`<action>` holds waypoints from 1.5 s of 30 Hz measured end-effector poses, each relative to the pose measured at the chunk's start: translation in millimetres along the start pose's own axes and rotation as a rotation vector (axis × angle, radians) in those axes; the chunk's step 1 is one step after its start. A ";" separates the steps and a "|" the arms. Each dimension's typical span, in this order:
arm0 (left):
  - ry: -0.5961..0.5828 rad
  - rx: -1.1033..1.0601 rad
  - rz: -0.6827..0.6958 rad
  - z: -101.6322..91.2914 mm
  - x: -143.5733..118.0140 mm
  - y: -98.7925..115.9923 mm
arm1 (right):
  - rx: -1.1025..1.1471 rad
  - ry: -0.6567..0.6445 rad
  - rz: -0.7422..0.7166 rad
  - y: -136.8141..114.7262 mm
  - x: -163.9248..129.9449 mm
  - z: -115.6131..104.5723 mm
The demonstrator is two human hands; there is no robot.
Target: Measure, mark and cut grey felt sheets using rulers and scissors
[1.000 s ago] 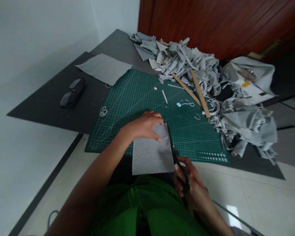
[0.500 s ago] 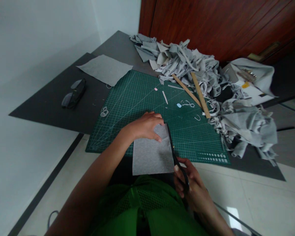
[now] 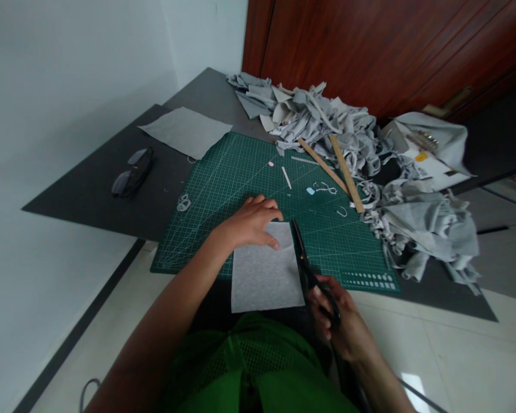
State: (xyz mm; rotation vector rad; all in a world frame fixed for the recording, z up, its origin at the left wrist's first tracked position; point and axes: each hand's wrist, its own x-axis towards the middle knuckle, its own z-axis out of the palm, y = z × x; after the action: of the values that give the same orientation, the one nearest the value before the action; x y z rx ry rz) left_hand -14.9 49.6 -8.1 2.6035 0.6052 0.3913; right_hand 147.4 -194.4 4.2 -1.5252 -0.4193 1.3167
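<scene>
Far left on the dark table (image 3: 90,189) lie black glasses (image 3: 132,172) and, behind them, a flat grey sheet (image 3: 184,131). The green cutting mat (image 3: 241,172) occupies the centre. The left hand (image 3: 250,222) presses flat, fingers spread, on the far end of a grey fabric piece (image 3: 262,275), which overhangs the mat's near edge. Along the piece's right edge run black scissors (image 3: 303,258), gripped in the closed right hand (image 3: 337,321). Further right, two wooden rulers (image 3: 339,169) rest against a heap of grey fabric scraps (image 3: 413,218).
</scene>
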 end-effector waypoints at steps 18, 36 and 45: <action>0.010 0.033 -0.096 -4.2 2.2 3.6 | -0.113 -0.068 -0.004 4.5 -48.5 -86.1; 0.042 -0.047 -0.133 -0.3 5.1 3.3 | -0.089 -0.202 -0.032 14.6 -51.2 -70.4; 0.110 -0.016 -0.132 1.5 4.4 -1.1 | -0.017 -0.024 -0.024 6.4 -35.7 -43.4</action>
State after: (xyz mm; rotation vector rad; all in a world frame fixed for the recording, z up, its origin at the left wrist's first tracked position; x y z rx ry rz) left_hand -10.9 52.0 -9.1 2.5218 0.8032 0.4964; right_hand 171.1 -245.3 11.4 -1.5151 -0.4640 1.3165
